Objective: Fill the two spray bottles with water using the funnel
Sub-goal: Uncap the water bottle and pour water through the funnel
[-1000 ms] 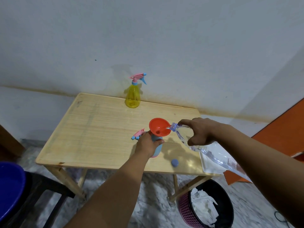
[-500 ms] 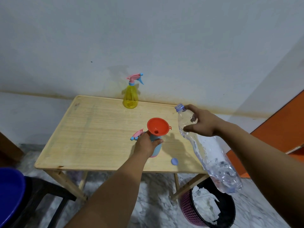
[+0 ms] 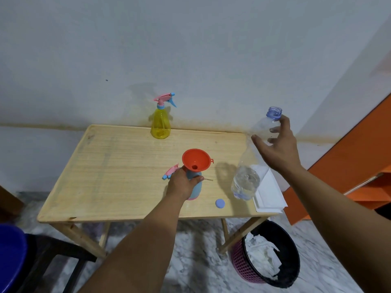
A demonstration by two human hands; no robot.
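On the wooden table [image 3: 118, 166], my left hand [image 3: 183, 183] grips a light blue spray bottle [image 3: 195, 190] that stands upright with an orange funnel [image 3: 195, 160] in its neck. Its pink and blue spray head [image 3: 170, 172] lies on the table just behind that hand. My right hand [image 3: 275, 144] curls around the shoulder of a clear water bottle [image 3: 246, 180], which stands uncapped at the table's right with a little water in its bottom. A yellow spray bottle [image 3: 160, 125] with its spray head on stands at the back edge.
A blue bottle cap [image 3: 220, 203] lies near the front edge. White paper sheets [image 3: 268, 193] sit at the right front corner. Below it stands a purple waste basket [image 3: 266, 252] with a black liner. A blue tub [image 3: 10, 256] is low left; orange furniture [image 3: 347, 166] is right.
My right hand has swung the water bottle away from the funnel, turned it upright and brought it down onto the table's right side. My left hand has stayed on the blue bottle.
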